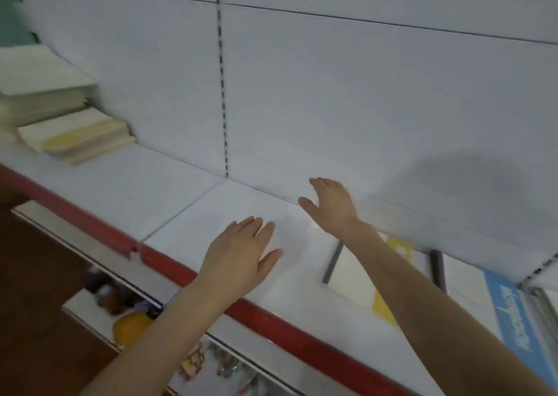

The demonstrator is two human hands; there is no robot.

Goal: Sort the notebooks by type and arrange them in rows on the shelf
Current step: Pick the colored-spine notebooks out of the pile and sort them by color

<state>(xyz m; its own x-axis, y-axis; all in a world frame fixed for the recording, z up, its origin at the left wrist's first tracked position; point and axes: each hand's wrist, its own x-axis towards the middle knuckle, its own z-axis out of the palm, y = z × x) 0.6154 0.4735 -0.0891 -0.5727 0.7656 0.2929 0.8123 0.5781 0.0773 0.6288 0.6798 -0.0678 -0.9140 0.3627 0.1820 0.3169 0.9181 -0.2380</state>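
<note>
A white shelf (pixel 187 181) with a red front lip runs across the view. My left hand (pixel 241 250) hovers flat over it with straight fingers and holds nothing. My right hand (pixel 330 205) reaches further back near the rear wall, fingers spread, also holding nothing. Under my right forearm lies a white notebook with a yellow stripe and dark spine (pixel 353 271). A white notebook with a blue band (pixel 495 302) lies to its right. Two stacks of notebooks (pixel 75 132) sit at the far left of the shelf. The picture is blurred by motion.
The white back wall (pixel 332 93) has a slotted upright rail (pixel 222 93). Lower shelves (pixel 126 314) hold colourful goods, among them an orange round thing (pixel 131 326). Brown floor shows at the lower left.
</note>
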